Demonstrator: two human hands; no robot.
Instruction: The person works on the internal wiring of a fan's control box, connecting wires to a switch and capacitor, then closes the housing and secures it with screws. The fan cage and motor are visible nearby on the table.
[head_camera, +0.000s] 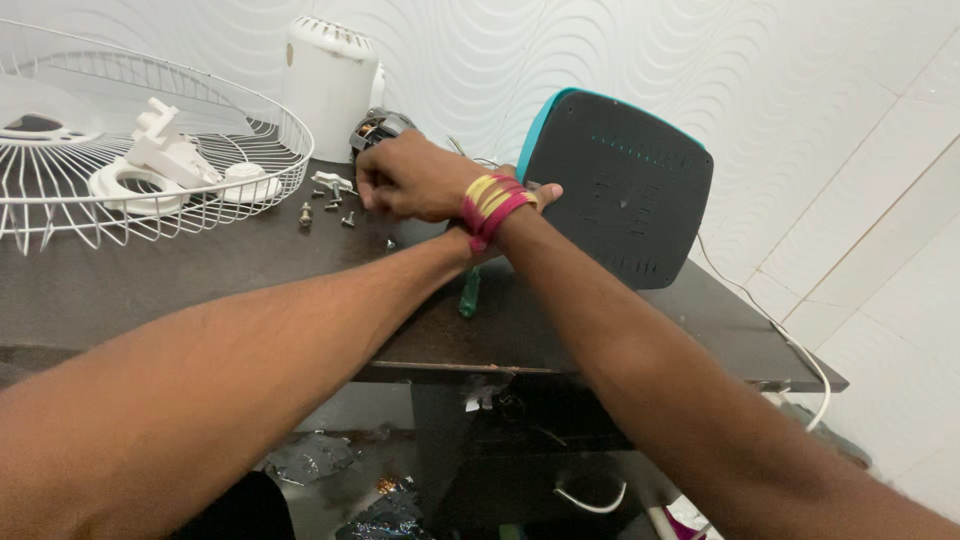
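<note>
White wavy-patterned wall panels back a dark tabletop (200, 280) strewn with the pieces of a taken-apart fan, all seen from the one head view. At the far left lies a white wire guard (230, 130) cradling white plastic parts (165, 165), and behind it stands a white motor cover (328, 80). Both forearms cross above the table: the right hand (415, 178), with red and yellow thread bands (492, 205) at its wrist, is curled closed over the fan motor (380, 128), though what its fingers pinch is hidden. The left hand (535, 195) lies mostly behind the right wrist, only a few fingertips showing against the black and teal base panel (625, 190) standing on edge; whether it grips anything cannot be told. A green screwdriver (469, 292) lies on the table beneath the wrists, and loose screws (335, 205) sit just beside the right hand. With the arms crossed and close to those screws, a sweep of the wrist could likely scatter them off the edge onto the cluttered floor below. The upright panel looks lightly propped, so a nudge might tip it. A white cord (800, 350) trails over the right edge, where a snag could drag things along.
</note>
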